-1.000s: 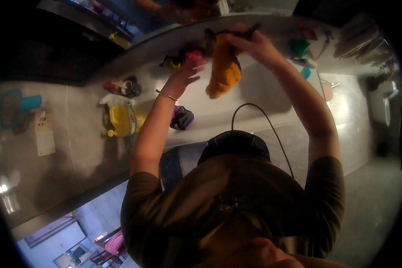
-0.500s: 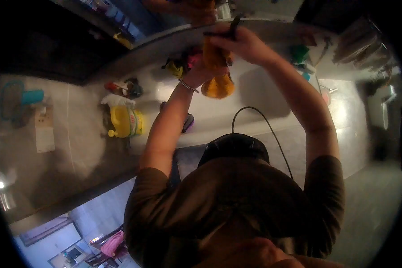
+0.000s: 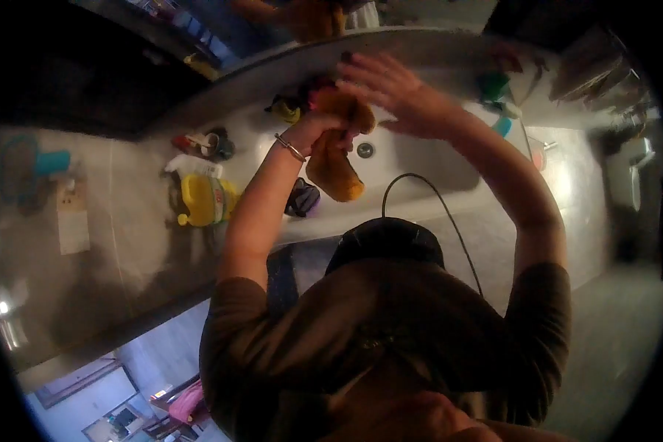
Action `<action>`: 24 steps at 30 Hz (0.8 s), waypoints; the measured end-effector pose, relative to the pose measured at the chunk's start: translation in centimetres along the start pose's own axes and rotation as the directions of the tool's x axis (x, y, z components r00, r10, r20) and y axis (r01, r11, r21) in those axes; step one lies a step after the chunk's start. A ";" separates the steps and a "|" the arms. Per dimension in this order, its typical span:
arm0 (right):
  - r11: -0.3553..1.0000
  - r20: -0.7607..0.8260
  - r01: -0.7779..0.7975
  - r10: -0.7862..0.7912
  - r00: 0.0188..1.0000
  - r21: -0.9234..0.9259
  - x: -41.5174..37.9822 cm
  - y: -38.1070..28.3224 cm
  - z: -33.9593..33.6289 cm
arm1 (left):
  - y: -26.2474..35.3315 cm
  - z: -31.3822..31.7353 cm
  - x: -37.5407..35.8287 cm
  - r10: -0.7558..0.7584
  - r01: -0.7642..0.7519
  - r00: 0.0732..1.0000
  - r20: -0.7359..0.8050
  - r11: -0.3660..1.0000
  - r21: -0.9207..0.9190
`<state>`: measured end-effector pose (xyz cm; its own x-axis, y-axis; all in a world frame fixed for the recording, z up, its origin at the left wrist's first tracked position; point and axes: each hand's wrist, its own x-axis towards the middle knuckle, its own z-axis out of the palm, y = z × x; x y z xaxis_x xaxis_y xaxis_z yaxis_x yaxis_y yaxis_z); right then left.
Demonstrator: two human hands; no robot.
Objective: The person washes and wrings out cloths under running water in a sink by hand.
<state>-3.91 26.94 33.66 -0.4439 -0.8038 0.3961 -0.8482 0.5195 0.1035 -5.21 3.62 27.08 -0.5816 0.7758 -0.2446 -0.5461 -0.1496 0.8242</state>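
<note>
1. The left hand grips an orange cloth, which hangs over the white sink.
2. The right hand hovers just right, fingers spread wide.
3. A yellow bottle lies left.

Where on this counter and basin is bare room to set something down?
Free: the counter left of the yellow jug, and the basin floor right of the drain. Crowded: the bottles behind the jug and the basin's back rim.
</note>
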 end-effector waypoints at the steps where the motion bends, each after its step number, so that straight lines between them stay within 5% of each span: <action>1: 1.000 0.000 -0.007 0.007 1.000 0.000 0.2 -0.3 0.6 | 0.3 0.5 -0.2 -0.006 0.006 1.000 0.004 1.000 0.002; 3: 0.995 0.034 -0.046 0.043 0.999 0.090 0.1 -0.9 2.7 | 0.8 1.6 -0.3 -0.041 0.034 0.986 0.164 0.998 0.051; 7: 0.911 -0.065 -0.158 0.197 0.978 0.382 0.0 -0.2 6.0 | 0.9 1.7 -0.5 -0.046 0.050 0.974 0.222 0.999 -0.015; 9: 0.771 0.191 -0.407 0.361 0.913 0.490 -0.3 1.2 6.6 | 0.4 0.4 -0.2 -0.152 0.131 0.932 0.330 0.988 0.086; 10: 0.769 0.193 -0.405 0.357 0.914 0.494 -0.1 0.9 5.9 | 0.4 0.4 -0.2 -0.152 0.132 0.933 0.326 0.988 0.082; 12: 0.814 0.318 -0.428 0.316 0.894 0.393 0.1 0.6 4.3 | 0.4 0.6 0.0 -0.201 0.197 0.979 -0.034 0.889 0.412; 13: 0.814 0.317 -0.428 0.317 0.894 0.393 0.2 0.6 4.4 | 0.2 1.1 0.1 -0.202 0.198 0.979 -0.033 0.889 0.413; 15: 0.790 0.508 -0.522 0.321 0.799 0.321 0.8 0.7 4.7 | -0.9 2.6 0.3 0.383 -0.050 0.914 -0.133 0.432 0.900; 16: 0.790 0.508 -0.522 0.322 0.799 0.320 1.5 0.4 3.7 | -1.1 3.6 0.4 0.384 -0.051 0.914 -0.132 0.432 0.900; 18: 0.656 0.835 -0.729 0.278 0.474 0.196 3.0 -0.2 0.6 | -0.6 5.2 0.4 0.517 0.097 0.848 -0.119 0.069 0.993; 22: 0.407 0.859 -0.826 0.163 0.485 0.389 0.5 1.7 2.5 | -0.9 2.9 0.8 0.452 0.155 0.877 -0.163 0.055 0.986; 24: 0.415 0.450 -0.592 0.393 0.802 0.691 -0.9 1.8 3.1 | -1.8 -0.8 1.5 0.539 -0.054 0.803 -0.256 0.493 0.868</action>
<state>-5.94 27.65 30.66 -0.8192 -0.5711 -0.0527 -0.2890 0.4904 -0.8222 -5.56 4.55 24.84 -0.9156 0.3848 0.1167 0.2852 0.4169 0.8630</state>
